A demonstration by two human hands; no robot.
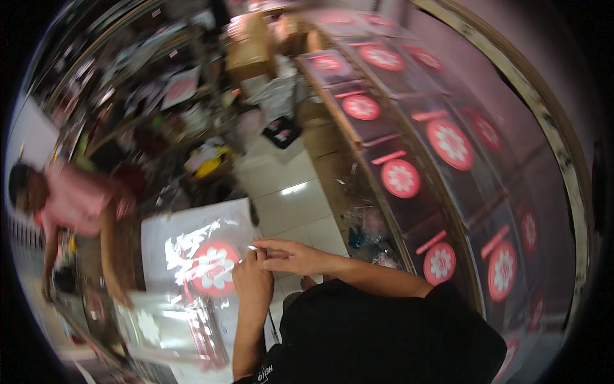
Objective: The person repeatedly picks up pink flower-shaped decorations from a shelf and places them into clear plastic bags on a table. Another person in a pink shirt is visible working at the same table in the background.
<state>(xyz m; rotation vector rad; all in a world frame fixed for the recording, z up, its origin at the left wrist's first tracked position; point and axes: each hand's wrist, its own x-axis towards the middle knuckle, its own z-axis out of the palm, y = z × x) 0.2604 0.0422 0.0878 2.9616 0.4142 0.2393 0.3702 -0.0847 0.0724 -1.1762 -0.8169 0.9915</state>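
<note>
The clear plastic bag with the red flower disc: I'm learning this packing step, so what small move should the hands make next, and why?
Probably press the bag's edge flat. Both hands, left hand and right hand, meet with fingertips pinched at the right edge of the clear plastic bag, which lies crinkled on the white sheet. What they pinch is too small to tell.

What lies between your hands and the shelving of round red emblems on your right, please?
In the head view, pale floor tiles and clear plastic bags heaped at the shelving's foot lie between it and the hands, which pinch a clear packet.
</note>
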